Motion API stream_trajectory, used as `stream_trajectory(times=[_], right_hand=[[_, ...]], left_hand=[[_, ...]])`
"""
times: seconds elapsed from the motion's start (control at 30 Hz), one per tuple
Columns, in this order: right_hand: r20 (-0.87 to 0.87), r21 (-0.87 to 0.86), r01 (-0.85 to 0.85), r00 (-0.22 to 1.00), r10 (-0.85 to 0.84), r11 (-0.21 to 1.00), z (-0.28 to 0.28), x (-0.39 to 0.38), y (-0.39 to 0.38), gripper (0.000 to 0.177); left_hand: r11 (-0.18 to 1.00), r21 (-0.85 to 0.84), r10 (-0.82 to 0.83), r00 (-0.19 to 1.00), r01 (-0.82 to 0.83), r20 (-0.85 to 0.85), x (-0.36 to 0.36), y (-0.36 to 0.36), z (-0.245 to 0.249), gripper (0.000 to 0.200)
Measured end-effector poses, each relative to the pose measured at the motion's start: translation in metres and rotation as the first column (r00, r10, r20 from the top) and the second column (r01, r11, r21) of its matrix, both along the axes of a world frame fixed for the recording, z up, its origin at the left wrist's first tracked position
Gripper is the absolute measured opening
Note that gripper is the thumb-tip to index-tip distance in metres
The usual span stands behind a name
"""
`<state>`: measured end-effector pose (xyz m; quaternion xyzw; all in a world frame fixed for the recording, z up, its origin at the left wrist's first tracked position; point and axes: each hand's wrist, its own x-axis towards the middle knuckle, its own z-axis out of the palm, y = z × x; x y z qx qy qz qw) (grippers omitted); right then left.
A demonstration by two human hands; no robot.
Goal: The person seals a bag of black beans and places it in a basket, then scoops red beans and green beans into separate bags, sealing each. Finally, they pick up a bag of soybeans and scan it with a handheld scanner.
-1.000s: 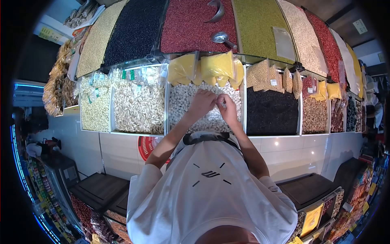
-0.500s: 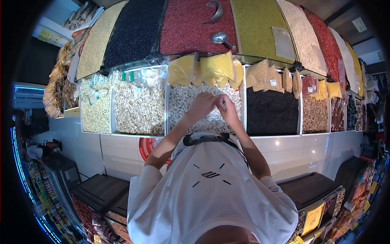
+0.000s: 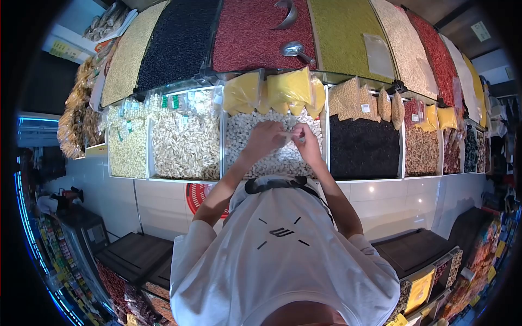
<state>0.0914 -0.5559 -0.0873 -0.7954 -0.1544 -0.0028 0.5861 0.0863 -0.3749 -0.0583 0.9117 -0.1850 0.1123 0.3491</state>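
Observation:
My left hand (image 3: 265,137) and my right hand (image 3: 306,144) are close together above a bin of white cube-shaped pieces (image 3: 239,127). Between their fingertips stretches a thin strip of clear plastic (image 3: 289,134), which looks like the edge of a plastic bag. Both hands pinch it, one at each end. How far the plastic hangs down over the white pieces is hard to make out. Just beyond my hands, plump bags of yellow grain (image 3: 289,89) lie along the back of the same bin.
Left of this bin is one of pale flat slices (image 3: 185,144); to its right, one of black grains (image 3: 364,152). Two metal scoops, one of them a round scoop (image 3: 293,50), rest on red beans (image 3: 244,38). A red basket (image 3: 197,198) stands by my left forearm.
My fingertips have drawn slightly apart, and the clear plastic strip between them now shows. My left hand has shifted a little to the left.

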Motion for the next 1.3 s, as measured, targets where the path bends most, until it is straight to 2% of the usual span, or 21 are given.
stream_trajectory(times=[0.13,0.2,0.23,0.3,0.53,0.73,0.8,0.93,1.0,1.1,1.3], right_hand=[[-0.042,0.0,0.015,0.999,-0.015,1.0,-0.009,0.0,-0.003,0.032],[-0.032,0.009,0.03,0.999,-0.03,1.0,-0.008,-0.002,-0.001,0.033],[-0.032,0.009,0.029,0.999,-0.029,1.0,-0.01,-0.002,0.0,0.033],[0.038,0.004,0.024,0.999,-0.025,1.0,-0.013,-0.002,0.001,0.032],[0.07,0.031,0.023,0.997,-0.025,0.999,-0.004,-0.005,0.004,0.03],[0.057,0.077,0.006,0.998,-0.011,0.997,-0.006,-0.004,0.003,0.028],[0.066,0.087,0.025,0.997,-0.031,0.996,-0.008,-0.003,0.004,0.028],[0.09,0.032,0.049,0.995,-0.052,0.998,-0.006,-0.006,0.005,0.026],[0.174,0.009,0.058,0.983,-0.059,0.998,-0.008,-0.006,0.005,0.023],[0.183,0.007,0.044,0.982,-0.045,0.999,-0.004,-0.007,0.006,0.022],[0.184,0.002,0.043,0.982,-0.043,0.999,-0.006,-0.008,0.006,0.022]], left_hand=[[0.998,0.053,0.02,0.999,-0.023,0.046,0.0,0.006,0.0,0.017],[0.996,0.043,-0.078,0.994,0.075,0.081,0.0,0.006,0.0,0.015],[0.996,0.043,-0.077,0.994,0.074,0.08,-0.001,0.004,-0.001,0.015],[0.994,0.051,-0.101,0.99,0.096,0.099,0.0,-0.002,-0.004,0.011],[0.995,0.05,-0.096,0.989,0.091,0.114,0.001,-0.01,-0.008,0.009],[0.979,0.175,-0.129,0.98,0.102,0.154,0.003,-0.013,-0.01,0.008],[0.959,0.275,-0.11,0.985,0.071,0.129,0.003,-0.014,-0.01,0.01],[0.979,0.199,-0.081,0.978,0.042,0.192,0.005,-0.017,-0.012,0.008],[0.999,0.032,0.001,1.0,-0.002,0.028,0.002,-0.018,-0.007,0.009],[0.997,0.035,-0.077,0.995,0.075,0.069,0.004,-0.014,-0.011,0.01],[0.993,0.046,-0.118,0.987,0.113,0.111,0.006,-0.017,-0.013,0.01]])
